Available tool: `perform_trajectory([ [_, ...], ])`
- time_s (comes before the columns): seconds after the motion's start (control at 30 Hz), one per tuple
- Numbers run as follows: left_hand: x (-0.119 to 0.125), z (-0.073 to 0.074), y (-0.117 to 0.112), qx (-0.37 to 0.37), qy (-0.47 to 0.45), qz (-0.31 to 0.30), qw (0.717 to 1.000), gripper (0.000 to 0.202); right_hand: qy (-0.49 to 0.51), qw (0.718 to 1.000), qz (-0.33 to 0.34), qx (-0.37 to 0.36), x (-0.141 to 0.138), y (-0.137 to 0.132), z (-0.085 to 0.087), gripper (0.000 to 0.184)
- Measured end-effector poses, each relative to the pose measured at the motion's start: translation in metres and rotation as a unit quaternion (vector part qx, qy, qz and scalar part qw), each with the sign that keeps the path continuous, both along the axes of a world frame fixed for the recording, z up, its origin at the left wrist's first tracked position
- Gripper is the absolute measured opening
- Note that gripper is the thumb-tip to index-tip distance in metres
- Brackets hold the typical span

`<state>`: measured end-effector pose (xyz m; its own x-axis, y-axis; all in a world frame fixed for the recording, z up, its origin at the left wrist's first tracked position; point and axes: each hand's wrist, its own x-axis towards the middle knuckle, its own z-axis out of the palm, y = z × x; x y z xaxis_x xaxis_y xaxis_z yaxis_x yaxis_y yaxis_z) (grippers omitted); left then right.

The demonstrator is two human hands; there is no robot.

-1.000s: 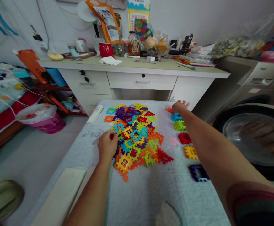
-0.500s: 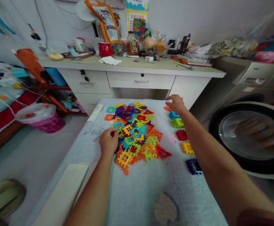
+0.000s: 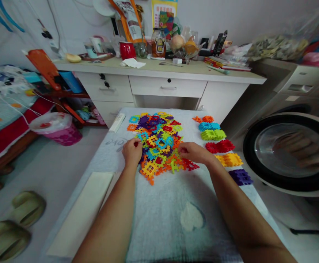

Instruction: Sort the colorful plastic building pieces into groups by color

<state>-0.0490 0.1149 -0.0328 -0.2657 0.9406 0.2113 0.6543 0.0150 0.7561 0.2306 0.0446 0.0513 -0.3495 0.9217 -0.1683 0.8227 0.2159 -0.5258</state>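
A heap of interlocking plastic building pieces (image 3: 159,140) in mixed colours lies on the cloth-covered table. My left hand (image 3: 132,150) is at the heap's left edge, its fingers curled round a dark red piece that shows only in part. My right hand (image 3: 193,151) hovers over the right edge with bent fingers slightly apart, close to orange and red pieces; nothing shows in its grasp. Along the table's right side lie single-colour groups: orange pieces (image 3: 207,119), blue pieces (image 3: 209,126), green pieces (image 3: 213,135), red pieces (image 3: 220,146), yellow pieces (image 3: 229,159) and purple pieces (image 3: 240,176).
A white box (image 3: 117,123) sits at the table's far left corner, and a long white panel (image 3: 82,212) along the near left. Behind stands a cluttered desk (image 3: 148,69). A washing machine (image 3: 291,146) is on the right, a pink bin (image 3: 60,131) on the left.
My right hand has moved from the orange group at the far right back toward me and left, to the heap's right edge. My left hand stays by the heap. The view has shifted slightly.
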Motion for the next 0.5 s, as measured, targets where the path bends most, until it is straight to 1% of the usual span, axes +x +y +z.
perform_trajectory([
  [0.1, 0.0, 0.0, 0.001, 0.0, 0.006, 0.003, 1.0, 0.023, 0.046, 0.997, 0.056, 0.012, -0.007, -0.011, -0.001, 0.045],
  [0.13, 0.0, 0.0, 0.001, 0.0, 0.008, 0.005, 1.0, 0.023, 0.06, 0.995, 0.079, 0.025, -0.01, -0.013, -0.002, 0.049],
  [0.17, 0.0, 0.0, 0.001, 0.0, 0.01, 0.005, 1.0, 0.023, 0.071, 0.992, 0.099, 0.038, -0.014, -0.013, -0.004, 0.047],
  [0.2, 0.0, 0.0, 0.001, 0.0, 0.013, 0.006, 1.0, 0.023, 0.078, 0.989, 0.115, 0.045, -0.018, -0.013, -0.005, 0.04],
  [0.27, 0.001, -0.001, 0.001, 0.0, 0.016, 0.008, 1.0, 0.022, 0.09, 0.987, 0.128, 0.043, -0.024, -0.011, -0.008, 0.021],
  [0.33, 0.001, -0.001, 0.001, 0.002, 0.017, 0.012, 1.0, 0.022, 0.11, 0.986, 0.12, 0.021, -0.025, -0.008, -0.011, 0.01],
  [0.4, 0.0, -0.002, 0.002, 0.004, 0.016, 0.014, 1.0, 0.021, 0.141, 0.986, 0.089, -0.006, -0.022, -0.006, -0.014, 0.005],
  [0.43, 0.0, -0.003, 0.002, 0.006, 0.014, 0.014, 1.0, 0.02, 0.159, 0.985, 0.067, -0.015, -0.019, -0.004, -0.015, 0.004],
  [0.5, 0.0, -0.004, 0.003, 0.008, 0.009, 0.012, 1.0, 0.019, 0.188, 0.982, 0.017, -0.011, -0.01, -0.001, -0.018, 0.01],
])
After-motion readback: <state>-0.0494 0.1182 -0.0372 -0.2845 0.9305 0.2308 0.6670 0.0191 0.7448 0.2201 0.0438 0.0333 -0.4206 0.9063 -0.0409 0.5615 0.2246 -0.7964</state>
